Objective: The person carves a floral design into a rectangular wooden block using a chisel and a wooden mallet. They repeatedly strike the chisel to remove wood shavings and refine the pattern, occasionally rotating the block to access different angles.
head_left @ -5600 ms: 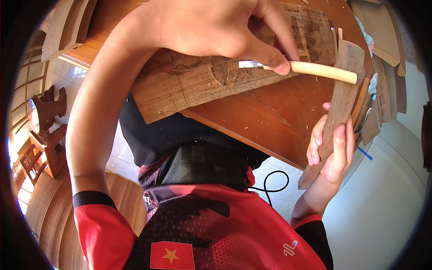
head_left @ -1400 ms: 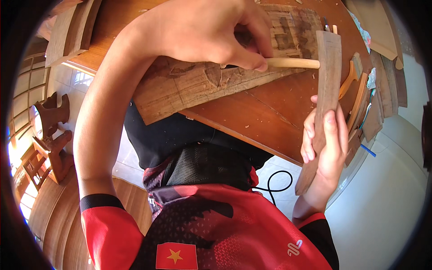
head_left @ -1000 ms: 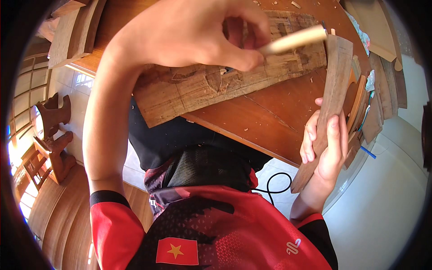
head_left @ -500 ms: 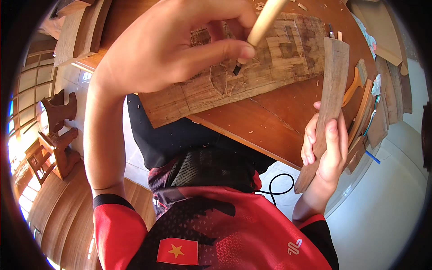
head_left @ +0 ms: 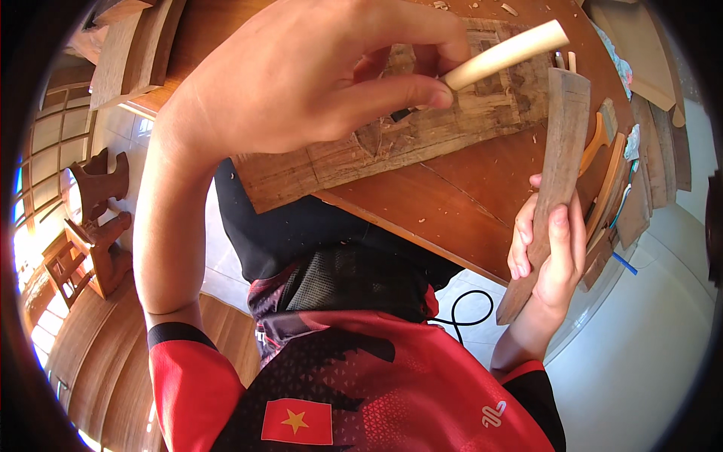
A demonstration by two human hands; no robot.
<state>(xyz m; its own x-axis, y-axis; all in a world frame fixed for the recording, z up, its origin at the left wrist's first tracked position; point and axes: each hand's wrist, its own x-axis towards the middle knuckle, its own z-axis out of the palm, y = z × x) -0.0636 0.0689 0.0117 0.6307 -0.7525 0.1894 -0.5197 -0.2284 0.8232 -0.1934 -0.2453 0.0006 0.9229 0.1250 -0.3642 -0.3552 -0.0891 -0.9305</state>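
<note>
My left hand (head_left: 301, 90) arches over a rough, carved wooden board (head_left: 482, 105) on the table, thumb and fingers closed on a pale wooden-handled carving tool (head_left: 504, 56). Its handle slants up to the right; the dark tip shows below my thumb, low over the board's carved patch, and whether it touches cannot be told. My right hand (head_left: 557, 256) is closed round a long, weathered wooden strip (head_left: 565, 135), held upright at the table's right side, near the board's end.
The orange-brown tabletop (head_left: 429, 211) carries scattered shavings. Stacked planks (head_left: 132, 53) lie at upper left, more wood pieces (head_left: 651, 151) at the right, with an orange-handled tool (head_left: 595, 143) and cloth (head_left: 614, 53). Carved wooden chairs (head_left: 98, 248) stand left; a black cable loops on the floor (head_left: 471, 309).
The tool's handle stood more upright half a second ago and has swung down to the right as my left hand turned. My right hand and the strip have barely moved.
</note>
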